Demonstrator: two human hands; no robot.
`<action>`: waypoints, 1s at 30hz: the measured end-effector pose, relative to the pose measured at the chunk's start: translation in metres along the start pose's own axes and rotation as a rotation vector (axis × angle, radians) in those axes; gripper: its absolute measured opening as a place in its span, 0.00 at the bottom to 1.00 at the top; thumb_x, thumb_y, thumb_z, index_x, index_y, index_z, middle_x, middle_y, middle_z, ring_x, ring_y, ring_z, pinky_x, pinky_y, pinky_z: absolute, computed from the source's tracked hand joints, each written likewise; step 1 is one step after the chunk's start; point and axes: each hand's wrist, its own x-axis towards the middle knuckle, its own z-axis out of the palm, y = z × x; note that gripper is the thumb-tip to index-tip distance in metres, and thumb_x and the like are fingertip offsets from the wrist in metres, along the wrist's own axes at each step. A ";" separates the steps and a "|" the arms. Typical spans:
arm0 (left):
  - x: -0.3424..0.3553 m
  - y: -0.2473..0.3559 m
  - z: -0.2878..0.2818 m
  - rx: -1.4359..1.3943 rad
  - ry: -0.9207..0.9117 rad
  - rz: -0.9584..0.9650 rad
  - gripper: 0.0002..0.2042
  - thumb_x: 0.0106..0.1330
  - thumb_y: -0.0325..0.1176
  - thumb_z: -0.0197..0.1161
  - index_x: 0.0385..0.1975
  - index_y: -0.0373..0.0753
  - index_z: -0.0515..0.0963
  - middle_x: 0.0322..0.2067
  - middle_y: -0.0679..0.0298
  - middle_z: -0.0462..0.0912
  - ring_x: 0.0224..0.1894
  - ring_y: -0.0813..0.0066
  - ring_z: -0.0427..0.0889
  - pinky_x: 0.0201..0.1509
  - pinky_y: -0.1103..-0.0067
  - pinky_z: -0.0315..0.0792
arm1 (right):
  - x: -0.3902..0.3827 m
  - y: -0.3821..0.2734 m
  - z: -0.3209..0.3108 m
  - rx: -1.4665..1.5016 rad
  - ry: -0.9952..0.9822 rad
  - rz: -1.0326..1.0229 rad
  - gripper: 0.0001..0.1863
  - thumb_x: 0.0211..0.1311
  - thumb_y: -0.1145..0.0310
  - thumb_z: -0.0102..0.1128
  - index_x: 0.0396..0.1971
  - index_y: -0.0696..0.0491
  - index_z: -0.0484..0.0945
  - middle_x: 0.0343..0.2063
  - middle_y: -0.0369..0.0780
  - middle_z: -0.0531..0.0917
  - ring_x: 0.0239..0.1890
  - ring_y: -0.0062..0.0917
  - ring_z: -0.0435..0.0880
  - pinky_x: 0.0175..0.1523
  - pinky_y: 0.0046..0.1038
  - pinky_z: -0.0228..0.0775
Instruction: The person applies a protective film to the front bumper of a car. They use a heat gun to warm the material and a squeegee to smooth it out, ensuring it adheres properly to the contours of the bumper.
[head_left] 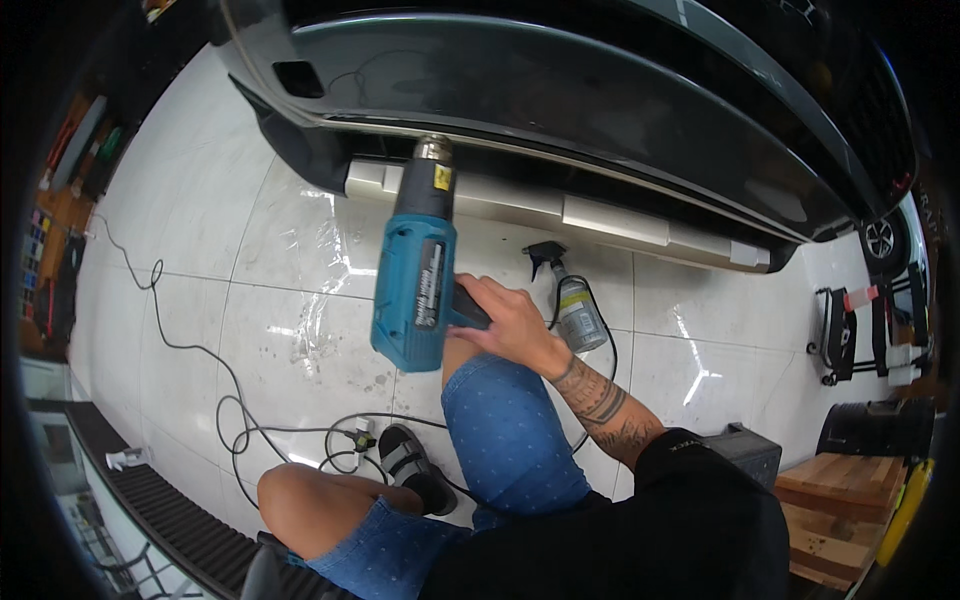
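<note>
My right hand [505, 322] is closed around the black handle of a teal heat gun [408, 290]. The gun's metal nozzle [433, 150] points away from me, at the lower edge of a dark grey car bumper [560, 80]; from this view I cannot tell whether it touches. Beneath that edge runs a silver lower trim [610, 222], partly covered by the gun. A grey spray bottle [578, 315] with a black trigger head lies or stands on the floor, just beyond my hand. My left hand is outside the picture.
A black power cord [200, 348] loops across the white tiled floor [290, 240] to a plug connection [360, 436] by my sandalled foot. At right are a wheeled black rack [850, 330], a dark box [745, 452] and a wooden stool-like piece [840, 490]. Shelving [60, 220] lines the left.
</note>
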 end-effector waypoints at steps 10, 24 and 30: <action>0.050 0.120 -0.022 0.074 0.119 0.336 0.22 0.64 0.30 0.51 0.59 0.37 0.64 0.56 0.58 0.69 0.59 0.65 0.67 0.61 0.76 0.65 | -0.099 0.002 -0.079 -0.163 0.253 0.216 0.36 0.43 0.59 0.73 0.52 0.60 0.69 0.39 0.49 0.79 0.36 0.41 0.82 0.38 0.32 0.75; 0.221 0.222 -0.049 -0.075 0.516 0.578 0.24 0.67 0.31 0.49 0.63 0.33 0.59 0.59 0.55 0.66 0.61 0.66 0.66 0.64 0.77 0.64 | -0.051 -0.032 -0.040 -0.124 0.204 0.146 0.35 0.44 0.59 0.74 0.51 0.62 0.72 0.43 0.52 0.80 0.45 0.44 0.81 0.49 0.34 0.73; 0.208 0.282 0.006 -1.077 -0.235 0.390 0.15 0.66 0.30 0.55 0.50 0.32 0.71 0.46 0.61 0.76 0.48 0.73 0.74 0.52 0.78 0.70 | 0.032 -0.039 0.006 -0.022 -0.020 0.065 0.35 0.43 0.59 0.74 0.51 0.60 0.72 0.45 0.49 0.80 0.45 0.44 0.80 0.49 0.34 0.73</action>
